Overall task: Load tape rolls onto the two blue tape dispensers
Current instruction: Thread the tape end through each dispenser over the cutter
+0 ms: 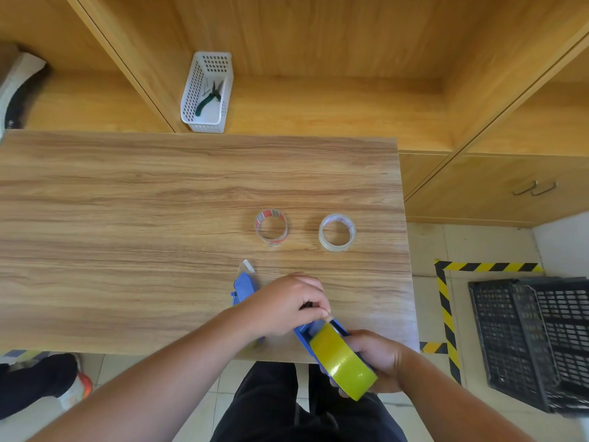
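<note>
Roll print unreadable. My right grip [373, 358] clamps the blue dispenser [307, 334] carrying yellow tape [342, 362]; left grip [287, 301] pinches its end.

Bright, even light with soft shadows; wide-angle bending at the edges, corners slightly blurred, centre sharp

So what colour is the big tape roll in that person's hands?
Yellow-green, seen clearest in the head view: the tape roll.
</note>
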`<action>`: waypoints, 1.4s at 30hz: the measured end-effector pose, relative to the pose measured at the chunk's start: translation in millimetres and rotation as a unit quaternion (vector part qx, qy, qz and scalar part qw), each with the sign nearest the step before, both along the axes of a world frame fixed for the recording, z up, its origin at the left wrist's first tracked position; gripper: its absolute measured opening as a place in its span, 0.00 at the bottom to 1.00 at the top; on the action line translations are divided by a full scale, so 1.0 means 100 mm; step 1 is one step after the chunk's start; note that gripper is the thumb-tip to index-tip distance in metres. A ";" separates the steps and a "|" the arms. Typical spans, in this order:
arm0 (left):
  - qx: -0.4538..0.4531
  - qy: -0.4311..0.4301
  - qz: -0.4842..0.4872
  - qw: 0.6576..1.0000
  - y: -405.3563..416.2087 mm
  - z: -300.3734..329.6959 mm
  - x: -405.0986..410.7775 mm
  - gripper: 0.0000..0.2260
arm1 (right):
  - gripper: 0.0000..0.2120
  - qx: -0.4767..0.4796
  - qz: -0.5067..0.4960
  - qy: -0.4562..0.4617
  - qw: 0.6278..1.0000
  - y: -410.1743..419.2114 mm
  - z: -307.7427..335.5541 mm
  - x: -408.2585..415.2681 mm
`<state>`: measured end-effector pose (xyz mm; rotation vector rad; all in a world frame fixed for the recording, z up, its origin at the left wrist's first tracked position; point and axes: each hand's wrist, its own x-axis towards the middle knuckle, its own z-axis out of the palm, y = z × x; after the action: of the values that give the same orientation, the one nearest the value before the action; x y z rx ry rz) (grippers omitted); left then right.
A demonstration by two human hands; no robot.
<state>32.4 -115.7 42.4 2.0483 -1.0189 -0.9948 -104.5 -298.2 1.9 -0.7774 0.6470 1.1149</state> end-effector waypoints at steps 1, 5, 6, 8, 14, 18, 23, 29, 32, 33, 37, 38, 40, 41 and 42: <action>0.000 0.001 0.001 1.000 -0.02 -0.01 0.00 0.05 | 0.15 0.004 0.001 0.003 1.000 -0.01 0.00 -0.01; -0.008 0.002 0.020 1.000 -0.08 -0.05 -0.02 0.05 | 0.14 0.012 -0.002 0.003 1.000 -0.04 0.01 -0.04; -0.011 0.003 0.031 0.999 -0.08 -0.05 -0.03 0.05 | 0.14 0.019 -0.011 0.004 1.000 -0.04 0.00 -0.06; -0.020 0.011 0.068 0.997 -0.09 -0.07 -0.05 0.05 | 0.16 0.036 -0.030 0.004 0.999 -0.05 -0.02 -0.07; -0.040 -0.005 0.203 0.978 -0.05 -0.15 -0.11 0.04 | 0.11 0.063 -0.097 -0.010 0.993 -0.07 -0.01 -0.05; -0.028 0.015 0.255 0.966 -0.04 -0.14 -0.13 0.04 | 0.12 0.019 -0.109 -0.031 0.993 -0.06 0.04 -0.03; 0.004 0.044 0.311 0.949 0.00 -0.12 -0.07 0.06 | 0.19 -0.015 -0.121 -0.050 0.991 -0.06 0.04 -0.05; 0.042 0.086 0.351 0.931 0.03 -0.09 0.09 0.06 | 0.18 -0.023 -0.105 -0.082 0.991 -0.06 0.08 -0.15; 0.053 0.096 0.358 0.927 0.05 -0.09 0.14 0.06 | 0.17 -0.023 -0.105 -0.092 0.990 -0.08 0.10 -0.20; 0.061 0.107 0.353 0.928 0.05 -0.08 0.13 0.06 | 0.18 -0.020 -0.100 -0.097 0.990 -0.09 0.13 -0.20; 0.092 0.210 0.351 0.908 0.02 -0.14 0.03 0.05 | 0.21 -0.012 -0.078 -0.133 0.988 -0.08 0.23 -0.15; 0.092 0.246 0.360 0.895 0.00 -0.15 0.01 0.04 | 0.20 -0.011 -0.080 -0.141 0.987 -0.07 0.25 -0.14; 0.076 0.347 0.381 0.854 -0.02 -0.17 -0.04 0.06 | 0.19 -0.013 -0.086 -0.147 0.985 -0.04 0.27 -0.12; 0.066 0.406 0.388 0.825 -0.04 -0.17 -0.06 0.07 | 0.20 -0.017 -0.085 -0.148 0.985 -0.03 0.27 -0.12; 0.063 0.458 0.388 0.797 -0.04 -0.17 -0.07 0.07 | 0.20 -0.016 -0.082 -0.148 0.985 -0.02 0.28 -0.11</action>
<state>25.2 -119.5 25.1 1.4773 0.3892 -1.3354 -115.8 -300.3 29.5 -0.8807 0.4693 0.8206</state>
